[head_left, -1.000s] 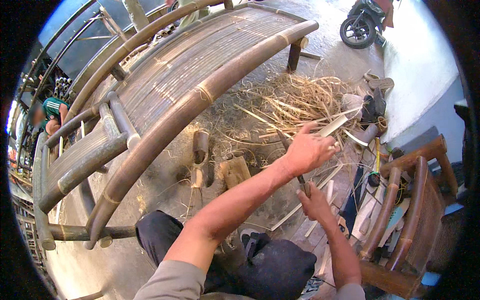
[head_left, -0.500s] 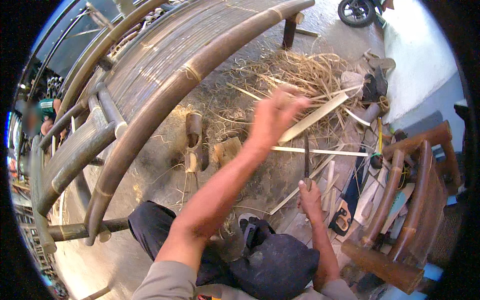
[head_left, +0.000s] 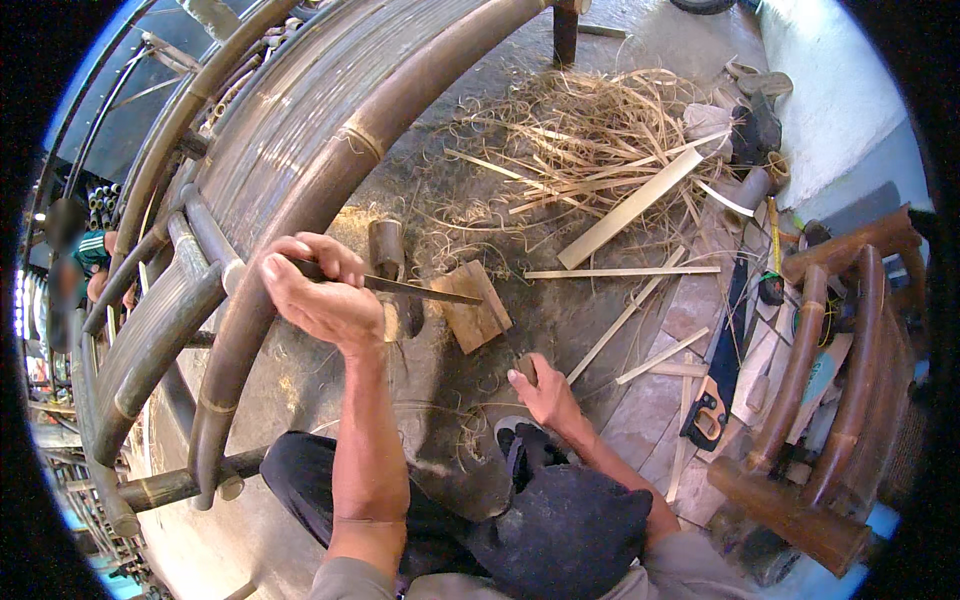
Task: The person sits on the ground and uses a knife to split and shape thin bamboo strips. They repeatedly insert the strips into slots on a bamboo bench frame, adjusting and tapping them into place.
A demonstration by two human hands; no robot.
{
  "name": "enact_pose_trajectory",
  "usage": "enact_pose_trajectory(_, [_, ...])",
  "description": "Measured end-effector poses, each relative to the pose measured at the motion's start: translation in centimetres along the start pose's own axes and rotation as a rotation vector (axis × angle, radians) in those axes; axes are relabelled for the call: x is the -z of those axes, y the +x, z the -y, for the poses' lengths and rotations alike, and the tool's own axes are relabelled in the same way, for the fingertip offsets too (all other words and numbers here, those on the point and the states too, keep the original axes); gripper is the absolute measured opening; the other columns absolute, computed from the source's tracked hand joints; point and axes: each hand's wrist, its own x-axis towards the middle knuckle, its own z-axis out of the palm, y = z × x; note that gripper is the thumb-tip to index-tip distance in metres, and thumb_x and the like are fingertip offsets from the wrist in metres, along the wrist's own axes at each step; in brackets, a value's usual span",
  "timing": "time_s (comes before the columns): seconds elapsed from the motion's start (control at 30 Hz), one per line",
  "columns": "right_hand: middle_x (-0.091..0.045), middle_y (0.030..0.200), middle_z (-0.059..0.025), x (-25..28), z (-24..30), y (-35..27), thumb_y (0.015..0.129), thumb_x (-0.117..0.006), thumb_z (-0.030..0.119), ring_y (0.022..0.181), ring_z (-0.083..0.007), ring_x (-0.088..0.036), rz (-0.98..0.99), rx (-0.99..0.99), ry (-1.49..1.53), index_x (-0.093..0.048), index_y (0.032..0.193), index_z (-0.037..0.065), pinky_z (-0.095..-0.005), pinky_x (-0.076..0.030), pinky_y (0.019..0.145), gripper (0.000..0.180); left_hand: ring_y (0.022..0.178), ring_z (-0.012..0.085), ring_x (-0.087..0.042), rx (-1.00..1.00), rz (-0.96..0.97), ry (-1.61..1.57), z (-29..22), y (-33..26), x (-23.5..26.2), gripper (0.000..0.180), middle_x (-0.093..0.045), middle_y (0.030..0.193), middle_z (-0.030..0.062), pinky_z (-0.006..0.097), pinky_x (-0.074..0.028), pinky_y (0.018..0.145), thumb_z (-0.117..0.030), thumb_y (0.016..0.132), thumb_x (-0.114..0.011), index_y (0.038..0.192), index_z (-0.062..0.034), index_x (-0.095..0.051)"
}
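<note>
Swinging leftward, the left hand (head_left: 330, 297) now clasps a thin dark blade-like strip (head_left: 425, 291), the right hand (head_left: 549, 393) a brown stub (head_left: 527, 369), leaving the pale flat slat (head_left: 632, 208) unheld.

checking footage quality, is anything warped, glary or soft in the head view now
Head view: bamboo bench rail bows, likely partly from the fisheye; head view: wall at upper right looks bright and pale; head view: left hand and knife look fairly sharp.

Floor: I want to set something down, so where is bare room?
Bare floor lower left, between the bench and left knee; top, between the strip pile and wheel. Crowded: the right side, with saw and chair.
</note>
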Motion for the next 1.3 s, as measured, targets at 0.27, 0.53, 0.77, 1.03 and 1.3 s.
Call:
enact_pose_trajectory(0.27, [-0.068, 0.081, -0.0241, 0.9, 10.3, -0.9, 0.099, -0.061, 0.04, 0.082, -0.0437, -0.07, 0.028, 0.316, 0.139, -0.057, 0.113, 0.001, -0.0481, -0.053, 0.071, 0.041, 0.046, 0.0067, -0.024, -0.117, 0.116, 0.017, 0.1, -3.6, 0.9, 0.05, -0.03, 0.056, -0.0007, 0.024, -0.019, 0.039, -0.052, 0.107, -0.041, 0.077, -0.0135, -0.032])
enact_pose_trajectory(0.53, [-0.064, 0.071, -0.026, -1.7, 12.4, 0.7, 0.098, -0.061, 0.043, 0.07, -0.0498, -0.065, -0.02, 0.458, 0.112, -0.056, 0.098, 0.002, -0.0535, -0.05, 0.057, 0.041, 0.049, 0.0073, -0.022, -0.195, -0.006, 0.196, -0.4, -4.4, 0.5, 0.051, -0.026, 0.059, -0.0022, 0.025, -0.016, 0.042, -0.052, 0.109, -0.037, 0.075, -0.0148, -0.026])
enact_pose_trajectory(0.77, [-0.063, 0.072, -0.0308, -3.1, 7.8, 2.6, 0.098, -0.058, 0.052, 0.074, -0.0524, -0.064, 0.037, 0.413, 0.021, -0.057, 0.095, 0.002, -0.0596, -0.05, 0.061, 0.049, 0.05, 0.0064, -0.02, -0.164, 0.026, 0.05, -0.3, -3.2, 1.1, 0.052, -0.023, 0.061, -0.0033, 0.024, -0.015, 0.042, -0.052, 0.109, -0.037, 0.075, -0.0148, -0.024])
enact_pose_trajectory(1.03, [-0.064, 0.074, -0.0323, -4.1, 0.7, 5.3, 0.099, -0.056, 0.052, 0.076, -0.0539, -0.064, 0.022, 0.258, -0.075, -0.055, 0.091, 0.002, -0.0608, -0.049, 0.063, 0.051, 0.05, 0.0067, -0.019, -0.116, -0.029, 0.038, 0.2, -1.7, 3.0, 0.051, -0.023, 0.06, -0.0034, 0.025, -0.016, 0.041, -0.051, 0.109, -0.038, 0.075, -0.0162, -0.024])
enact_pose_trajectory(1.3, [-0.064, 0.078, -0.0328, -3.4, -2.3, 4.9, 0.1, -0.055, 0.049, 0.083, -0.0532, -0.065, -0.063, 0.193, -0.337, -0.057, 0.102, 0.0, -0.0602, -0.051, 0.068, 0.049, 0.048, 0.0079, -0.021, -0.141, -0.053, 0.108, 0.6, -0.9, 4.0, 0.052, -0.022, 0.059, -0.0032, 0.028, -0.017, 0.043, -0.053, 0.108, -0.038, 0.074, -0.0166, -0.024])
